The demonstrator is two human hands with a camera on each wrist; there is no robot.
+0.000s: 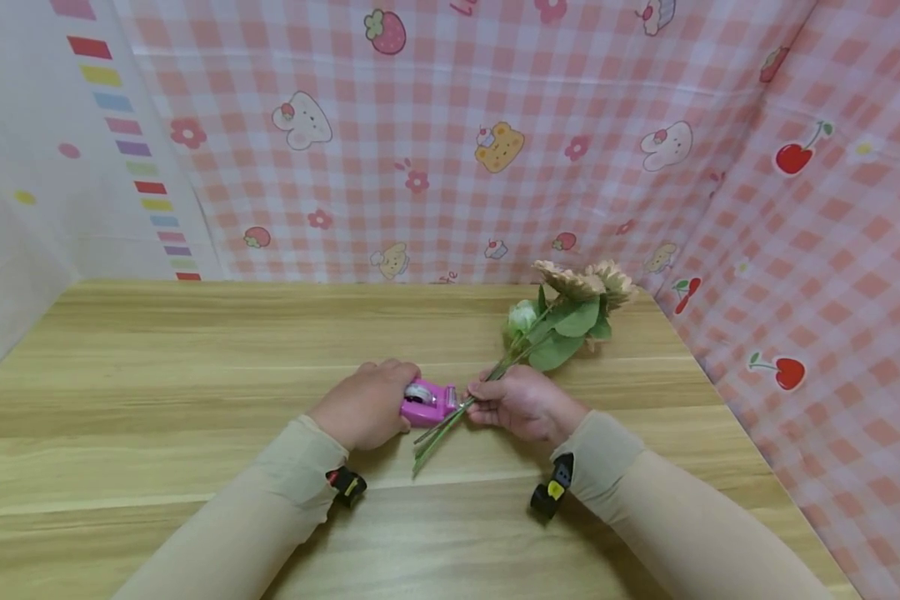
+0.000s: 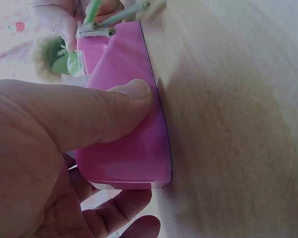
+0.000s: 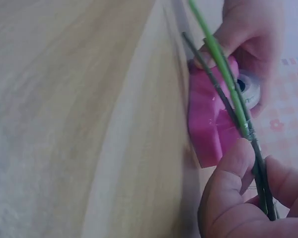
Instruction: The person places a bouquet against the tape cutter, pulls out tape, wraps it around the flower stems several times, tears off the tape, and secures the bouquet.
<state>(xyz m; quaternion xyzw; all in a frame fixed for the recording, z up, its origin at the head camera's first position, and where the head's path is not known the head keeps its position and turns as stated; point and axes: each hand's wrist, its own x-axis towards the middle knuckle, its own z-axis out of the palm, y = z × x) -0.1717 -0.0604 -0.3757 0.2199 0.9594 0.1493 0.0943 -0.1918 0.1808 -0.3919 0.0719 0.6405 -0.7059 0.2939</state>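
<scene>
My left hand (image 1: 371,404) grips a pink tape dispenser (image 1: 423,414) from its left end, thumb along one side and fingers on the other in the left wrist view. A clear tape roll (image 3: 249,89) sits in the dispenser. My right hand (image 1: 525,403) pinches the stems (image 3: 241,119) of a small bunch of flowers between thumb and fingers. Their lower ends cross over the dispenser's cutter end in the head view. The bunch has pale beige blooms (image 1: 581,282), a whitish bud (image 1: 522,317) and green leaves (image 1: 570,327), which point away to the upper right.
Both hands work over a wood-grain table (image 1: 195,367). A pink checked cloth (image 1: 420,125) hangs behind it, and another checked cloth (image 1: 855,250) stands along the right edge. Black straps with small devices (image 1: 347,486) are on both wrists.
</scene>
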